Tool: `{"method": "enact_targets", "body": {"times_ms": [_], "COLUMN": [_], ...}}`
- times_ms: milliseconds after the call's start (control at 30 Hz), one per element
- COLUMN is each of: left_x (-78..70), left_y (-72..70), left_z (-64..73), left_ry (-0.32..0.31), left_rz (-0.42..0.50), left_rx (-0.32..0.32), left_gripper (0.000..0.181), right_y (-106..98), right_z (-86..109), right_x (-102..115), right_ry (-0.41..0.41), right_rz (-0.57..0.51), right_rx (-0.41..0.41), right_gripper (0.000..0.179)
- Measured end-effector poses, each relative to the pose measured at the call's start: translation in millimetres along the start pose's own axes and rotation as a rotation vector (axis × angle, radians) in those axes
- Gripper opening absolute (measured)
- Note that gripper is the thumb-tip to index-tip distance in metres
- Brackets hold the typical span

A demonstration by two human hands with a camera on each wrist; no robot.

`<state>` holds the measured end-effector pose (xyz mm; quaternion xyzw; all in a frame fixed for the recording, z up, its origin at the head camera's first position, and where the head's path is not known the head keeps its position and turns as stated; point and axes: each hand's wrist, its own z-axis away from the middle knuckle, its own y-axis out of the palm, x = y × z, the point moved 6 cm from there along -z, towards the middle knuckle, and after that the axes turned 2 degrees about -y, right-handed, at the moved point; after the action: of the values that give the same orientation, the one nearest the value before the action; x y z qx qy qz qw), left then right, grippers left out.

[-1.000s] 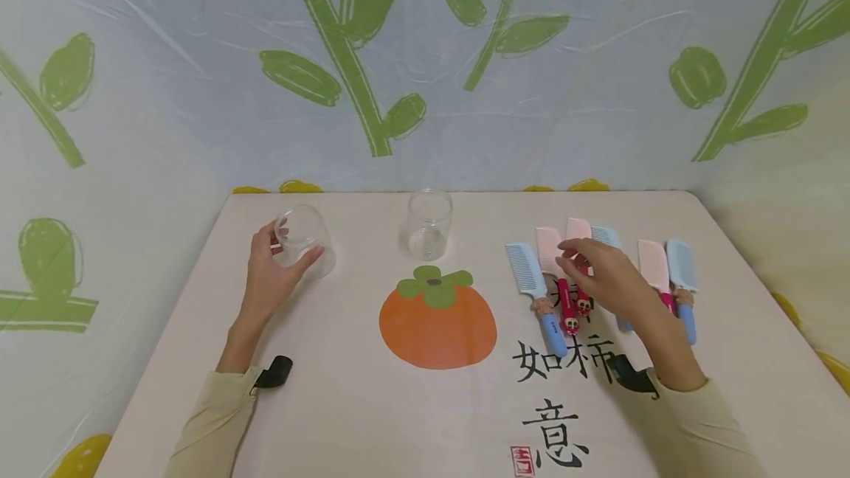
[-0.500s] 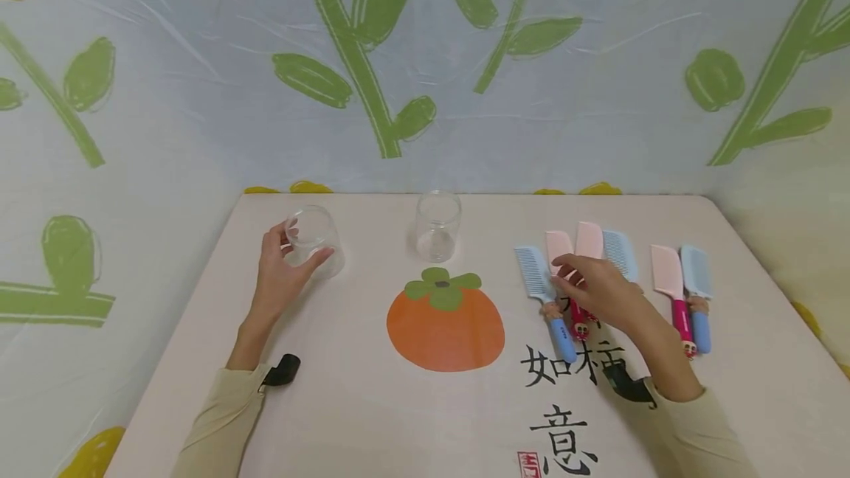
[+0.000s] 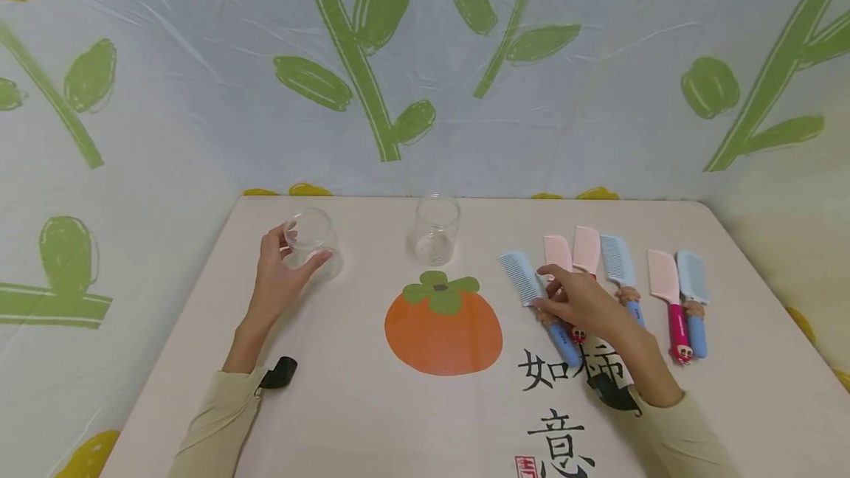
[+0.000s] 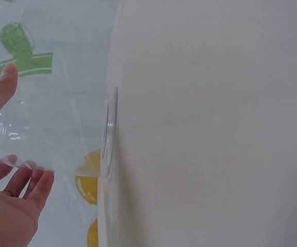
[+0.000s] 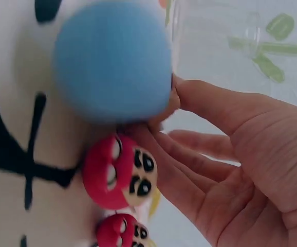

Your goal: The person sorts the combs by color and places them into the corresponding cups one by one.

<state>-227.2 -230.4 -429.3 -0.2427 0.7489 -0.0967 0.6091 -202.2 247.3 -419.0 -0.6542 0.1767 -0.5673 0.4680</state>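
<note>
My left hand (image 3: 279,279) grips a clear glass jar (image 3: 315,234) at the table's left, thumb on one side and fingers on the other. In the left wrist view the transparent jar (image 4: 61,123) lies between thumb and fingertips. At the right, my right hand (image 3: 587,301) pinches a blue comb (image 3: 518,275) near the neck of its handle. The handle's rounded blue end (image 5: 112,62) looms large in the right wrist view. Beneath the hand are pink combs (image 3: 586,246), partly hidden; their red character-head handle ends (image 5: 120,172) show beside the blue one.
Another clear jar (image 3: 437,234) stands upright at the back middle. Right of the hand lie a blue comb (image 3: 617,260), a pink comb (image 3: 664,275) and one more blue comb (image 3: 693,279). A printed persimmon (image 3: 445,338) marks the tablecloth; patterned fabric (image 3: 219,94) hangs behind the table.
My right hand has come down and left from above the combs and now pinches the leftmost blue comb, which has shifted left and tilted. The left hand keeps its grip on the jar.
</note>
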Motion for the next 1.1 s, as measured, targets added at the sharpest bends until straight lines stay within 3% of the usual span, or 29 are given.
{"method": "enact_targets", "body": {"times_ms": [133, 333, 467, 733, 1100], "left_x": [-0.7, 4.0, 5.3, 0.9, 0.8], "left_y": [0.0, 0.6, 0.2, 1.9, 1.5], "left_z": [1.0, 2.1, 2.0, 0.2, 0.3], "left_ry": [0.000, -0.015, -0.024, -0.006, -0.005], "left_rz": [0.002, -0.010, -0.015, 0.006, 0.011], "left_rx": [0.005, 0.015, 0.014, 0.021, 0.019], "left_gripper": [0.084, 0.085, 0.084, 0.083, 0.082], "right_y": [2.4, 3.2, 1.4, -8.0, -21.9], "right_z": [-0.8, -1.4, -2.0, -4.5, -17.5], "right_x": [1.9, 6.4, 11.2, 23.1, 49.9], "right_ry": [-0.017, -0.091, -0.139, -0.148, -0.165], "right_rz": [-0.040, -0.077, -0.100, -0.134, -0.144], "right_rx": [-0.027, -0.073, -0.081, -0.130, -0.351], "right_gripper": [0.052, 0.026, 0.019, 0.017, 0.032]}}
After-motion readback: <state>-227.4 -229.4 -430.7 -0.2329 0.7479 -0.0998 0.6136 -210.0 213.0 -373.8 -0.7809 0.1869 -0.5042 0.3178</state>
